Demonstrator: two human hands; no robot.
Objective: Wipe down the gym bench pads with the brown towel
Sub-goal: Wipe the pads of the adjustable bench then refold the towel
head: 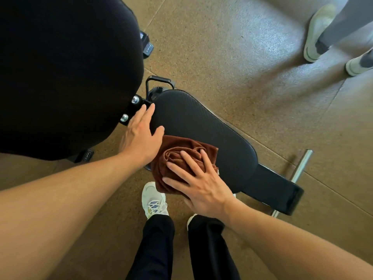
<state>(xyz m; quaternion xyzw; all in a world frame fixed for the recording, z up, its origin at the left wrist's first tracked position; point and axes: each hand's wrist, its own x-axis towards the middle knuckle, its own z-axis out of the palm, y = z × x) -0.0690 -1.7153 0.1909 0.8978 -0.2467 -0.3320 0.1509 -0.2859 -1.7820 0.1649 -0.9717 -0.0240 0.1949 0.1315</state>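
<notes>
The black seat pad of the gym bench runs from centre to lower right. The raised black back pad fills the upper left. A bunched brown towel lies on the near edge of the seat pad. My right hand presses flat on the towel, fingers spread over it. My left hand rests with fingers apart on the seat pad's left end, beside the towel and just below the back pad's bolted bracket.
The bench frame ends in a black foot with a metal crossbar at the right. My own feet in white trainers stand close to the bench. Another person's white shoes are at the top right on the brown floor.
</notes>
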